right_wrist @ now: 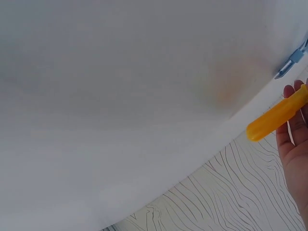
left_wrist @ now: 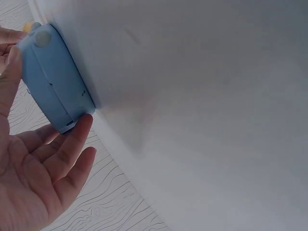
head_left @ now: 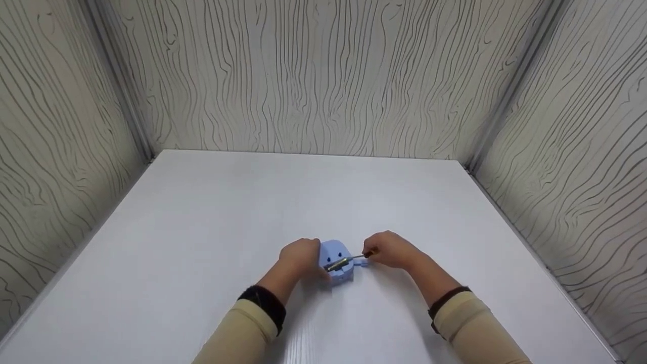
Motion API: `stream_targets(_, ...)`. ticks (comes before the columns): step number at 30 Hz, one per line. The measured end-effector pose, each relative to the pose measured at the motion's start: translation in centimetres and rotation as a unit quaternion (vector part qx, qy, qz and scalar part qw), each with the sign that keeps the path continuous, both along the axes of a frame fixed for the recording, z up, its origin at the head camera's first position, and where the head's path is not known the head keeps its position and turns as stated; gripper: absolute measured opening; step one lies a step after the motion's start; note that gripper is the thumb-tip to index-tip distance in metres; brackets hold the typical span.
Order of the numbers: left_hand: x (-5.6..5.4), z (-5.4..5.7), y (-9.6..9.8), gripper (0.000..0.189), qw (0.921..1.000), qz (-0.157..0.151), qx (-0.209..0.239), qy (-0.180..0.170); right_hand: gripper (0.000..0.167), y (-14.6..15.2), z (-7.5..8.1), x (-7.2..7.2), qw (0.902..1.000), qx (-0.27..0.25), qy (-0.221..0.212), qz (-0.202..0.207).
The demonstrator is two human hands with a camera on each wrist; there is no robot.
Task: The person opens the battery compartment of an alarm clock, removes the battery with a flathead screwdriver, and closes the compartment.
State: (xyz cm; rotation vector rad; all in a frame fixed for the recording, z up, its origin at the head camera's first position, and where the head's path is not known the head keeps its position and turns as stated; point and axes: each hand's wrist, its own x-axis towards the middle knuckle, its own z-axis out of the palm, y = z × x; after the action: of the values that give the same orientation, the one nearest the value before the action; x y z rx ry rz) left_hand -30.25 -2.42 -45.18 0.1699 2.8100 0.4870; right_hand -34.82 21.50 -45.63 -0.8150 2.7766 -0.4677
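On the white table (head_left: 242,202), a light-blue plastic device (head_left: 331,248) with rounded corners has an open battery recess. A cylindrical battery (head_left: 337,264) appears to lie tilted in that recess. My left hand (head_left: 302,258) grips the device from its left side, thumb and fingertips against its edges, as the left wrist view shows. In my right hand (head_left: 391,248) is a screwdriver with a yellow-orange handle (right_wrist: 276,118). Its thin metal shaft (head_left: 357,257) points left, its tip at or beside the battery; contact is unclear. A narrow blue part (right_wrist: 290,63) extends below the shaft.
Pale panels (head_left: 303,76) with a wood-grain pattern stand behind the table and along both sides. Dark metal posts (head_left: 119,76) run up the back corners. The table's far edge lies well beyond both hands.
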Motion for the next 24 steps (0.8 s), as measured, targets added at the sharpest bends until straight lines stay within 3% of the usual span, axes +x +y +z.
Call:
stream_targets(15, -0.11, -0.01, -0.09, 0.092, 1.0000, -0.002, -0.001, 0.002, 0.013, -0.21, 0.46, 0.31, 0.9997, 0.014, 0.018, -0.008)
stream_targets(24, 0.01, 0.01, -0.11, 0.091, 1.0000, -0.002, 0.002, 0.003, 0.011, 0.11, 0.68, 0.11, 0.9991, 0.020, 0.000, -0.037)
